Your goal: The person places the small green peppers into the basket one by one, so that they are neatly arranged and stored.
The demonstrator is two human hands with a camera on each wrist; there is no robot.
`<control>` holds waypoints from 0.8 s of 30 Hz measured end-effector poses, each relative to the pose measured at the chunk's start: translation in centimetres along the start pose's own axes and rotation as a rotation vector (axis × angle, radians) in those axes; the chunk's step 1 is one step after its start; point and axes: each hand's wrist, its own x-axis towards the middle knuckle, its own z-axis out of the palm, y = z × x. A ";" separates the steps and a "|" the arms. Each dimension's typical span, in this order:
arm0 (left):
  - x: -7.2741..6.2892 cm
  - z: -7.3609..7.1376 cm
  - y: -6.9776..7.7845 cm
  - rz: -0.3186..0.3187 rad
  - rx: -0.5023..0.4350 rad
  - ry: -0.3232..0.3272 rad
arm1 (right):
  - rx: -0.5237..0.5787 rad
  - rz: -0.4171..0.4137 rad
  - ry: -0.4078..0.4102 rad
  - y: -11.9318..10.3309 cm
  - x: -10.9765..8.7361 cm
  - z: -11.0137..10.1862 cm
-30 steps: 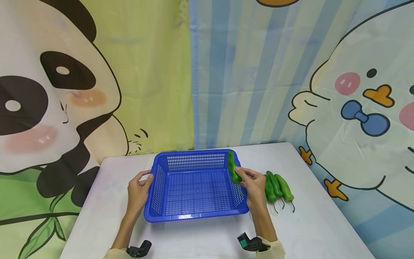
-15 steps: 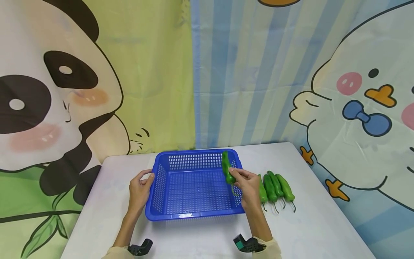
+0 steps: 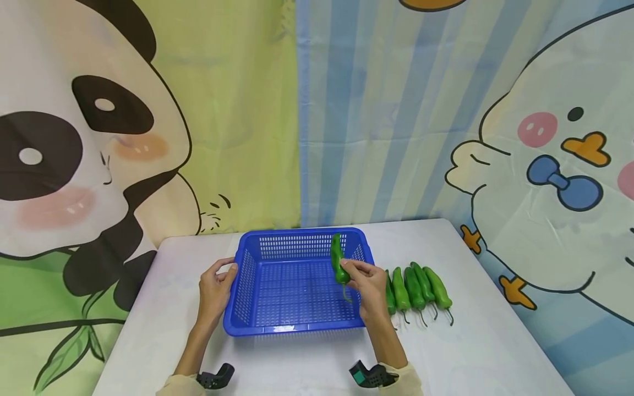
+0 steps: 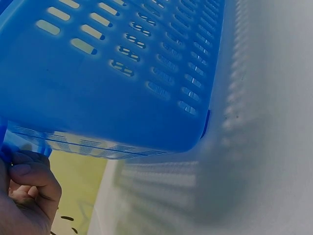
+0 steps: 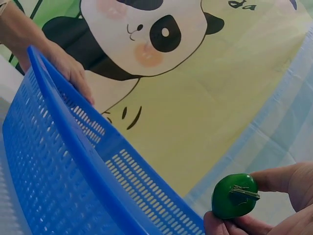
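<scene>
My left hand grips the left rim of a blue plastic basket; in the left wrist view its curled fingers hold the rim beyond the slotted wall. Between thumb and fingers, my right hand pinches a green chili pepper over the right part of the basket. The pepper stands nearly upright in the head view, its stem hanging toward me. The right wrist view looks at the stem end of this pepper, above the basket's rim. Inside, the basket floor shows nothing lying on it.
Several green chili peppers lie side by side on the white table, right of the basket, the leftmost partly behind the right hand. A curtain with cartoon animals hangs behind the table.
My right hand has moved left with the chili pepper, from the basket's right rim to farther over its inside, uncovering more peppers on the table. The left hand keeps its hold.
</scene>
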 end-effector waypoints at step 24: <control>0.0 0.1 0.4 -0.024 -0.003 0.008 | 0.009 0.059 -0.087 2.5 -0.8 3.6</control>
